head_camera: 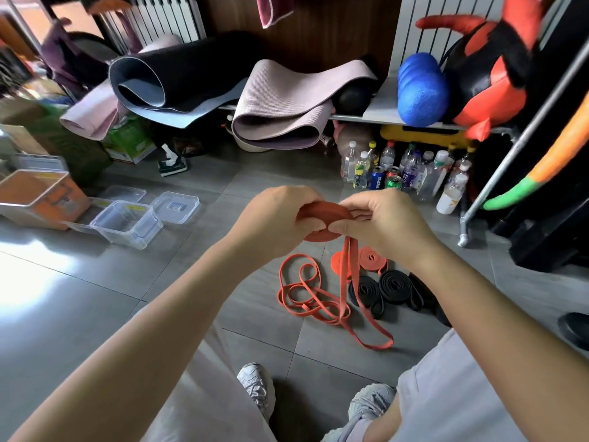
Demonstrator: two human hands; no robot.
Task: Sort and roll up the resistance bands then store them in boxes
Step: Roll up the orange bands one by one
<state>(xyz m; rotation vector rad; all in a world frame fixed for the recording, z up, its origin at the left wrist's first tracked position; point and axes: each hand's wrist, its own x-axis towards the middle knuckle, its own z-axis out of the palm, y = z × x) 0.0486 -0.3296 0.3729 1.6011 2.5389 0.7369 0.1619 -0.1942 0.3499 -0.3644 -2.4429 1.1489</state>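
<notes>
Both hands are up at mid-frame on one orange resistance band (325, 220), part-coiled into a flat disc. The left hand (277, 218) has its fingers curled round the disc's left side, gripping it; the right hand (381, 218) pinches the disc's right edge between thumb and curled fingers, where the free strap leaves the coil. The unrolled remainder hangs as a doubled strap from the disc to the grey tile floor (95, 298); its end loop lies flat near the right knee.

Floor below the hands: a loose orange band (299, 293) in tangled loops, left of the hanging strap and meeting it low down; rolled orange bands (371, 258) side by side behind the strap; rolled black bands (395, 283) just in front of those, packed against each other.

Boxes are well apart, to the left: a clear plastic box (127, 232), upright with no lid on; two clear lids (175, 207) flat on the tiles just behind it; an orange box (41, 199) further left, contents can't tell.

Back wall: yoga mats (280, 122) loosely rolled on a low shelf; a blue foam roller (420, 90) to the right; a cluster of bottles and cans (411, 173) under the shelf. White trainers (255, 384) at the bottom edge.
</notes>
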